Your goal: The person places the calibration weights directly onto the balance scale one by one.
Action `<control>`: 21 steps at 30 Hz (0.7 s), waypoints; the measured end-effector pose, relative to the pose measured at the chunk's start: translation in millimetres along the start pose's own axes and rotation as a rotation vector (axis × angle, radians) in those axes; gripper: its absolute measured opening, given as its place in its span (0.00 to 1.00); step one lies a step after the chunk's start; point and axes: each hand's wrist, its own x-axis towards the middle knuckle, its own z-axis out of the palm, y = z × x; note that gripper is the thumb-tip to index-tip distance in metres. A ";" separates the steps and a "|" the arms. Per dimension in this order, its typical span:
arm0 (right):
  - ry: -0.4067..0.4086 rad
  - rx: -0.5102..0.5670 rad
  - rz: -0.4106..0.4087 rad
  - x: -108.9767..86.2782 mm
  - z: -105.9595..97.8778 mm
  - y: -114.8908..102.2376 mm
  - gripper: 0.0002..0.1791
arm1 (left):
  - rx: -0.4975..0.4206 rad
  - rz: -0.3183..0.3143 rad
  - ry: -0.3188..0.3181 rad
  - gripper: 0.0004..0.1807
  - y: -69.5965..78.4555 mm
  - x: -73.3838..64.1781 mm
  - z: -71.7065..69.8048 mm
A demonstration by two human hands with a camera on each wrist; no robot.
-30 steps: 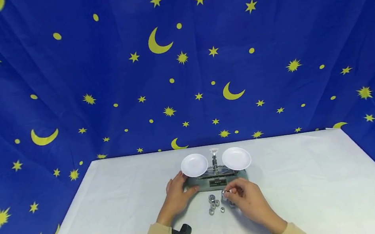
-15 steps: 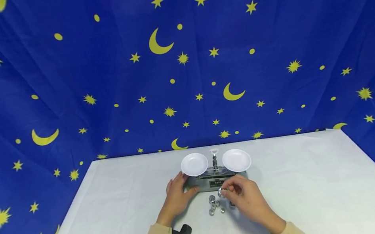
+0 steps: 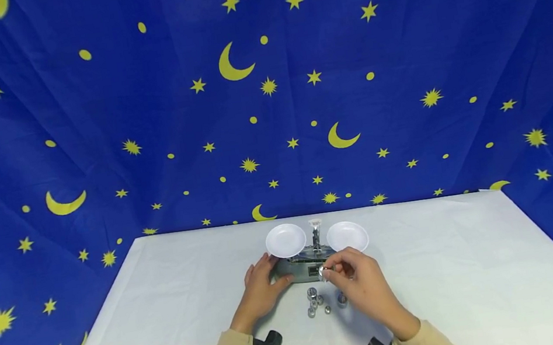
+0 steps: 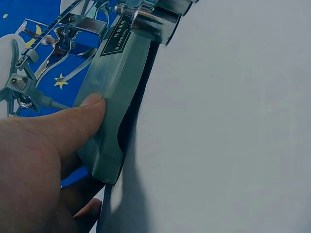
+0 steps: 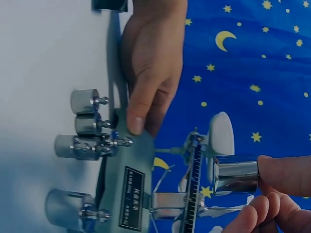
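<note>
A grey-green pan balance (image 3: 298, 272) with two white pans stands on the table, its left pan (image 3: 286, 239) a little higher than its right pan (image 3: 347, 236). My left hand (image 3: 262, 293) grips the left end of its base. In the left wrist view the thumb (image 4: 92, 109) lies on the front face, with fingers behind. Between thumb and fingers, my right hand (image 3: 366, 283) pinches a shiny cylindrical weight (image 5: 236, 175), raised in front of the base's label, below the right pan. Several knobbed metal weights (image 3: 312, 294) stand on the table before the balance.
Another weight (image 3: 342, 300) stands beside the right hand, apart from the group. A white cover lies over the table (image 3: 461, 276). Behind it hangs a blue curtain (image 3: 293, 105) with yellow stars and moons. Black devices (image 3: 268, 344) sit at both wrists.
My right hand has lifted the weight away from the table, up toward the balance. The left pan has risen slightly and the right pan has dipped. My left hand keeps its place.
</note>
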 end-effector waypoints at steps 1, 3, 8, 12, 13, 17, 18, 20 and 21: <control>0.006 0.001 -0.006 0.8 -0.5 -0.7 0.07 | 0.000 -0.002 -0.002 0.32 0.0 0.0 0.1; 0.019 -0.002 -0.012 2.3 -1.5 -1.6 0.07 | 0.002 0.002 -0.004 0.32 -0.2 0.2 0.3; 0.047 -0.010 -0.024 6.2 -4.6 -2.8 0.07 | 0.005 0.005 -0.005 0.33 0.9 0.2 -0.1; 0.067 -0.002 -0.046 9.3 -6.5 -4.2 0.07 | 0.004 -0.001 -0.011 0.33 1.5 -0.1 -0.6; 0.073 -0.004 -0.051 10.1 -6.7 -4.3 0.07 | 0.004 0.000 -0.011 0.33 1.5 -0.1 -0.6; 0.098 -0.015 -0.079 13.3 -7.2 -5.1 0.07 | 0.004 -0.003 -0.012 0.33 2.1 -0.3 -1.4; 0.105 -0.021 -0.085 14.2 -7.2 -5.1 0.07 | 0.002 -0.007 -0.013 0.33 2.4 -0.3 -1.6; 0.120 -0.033 -0.104 15.9 -7.5 -5.2 0.07 | 0.002 -0.014 -0.016 0.33 3.0 -0.3 -1.9; 0.127 -0.040 -0.110 16.8 -7.6 -5.0 0.07 | 0.001 -0.011 -0.015 0.33 3.1 -0.3 -1.9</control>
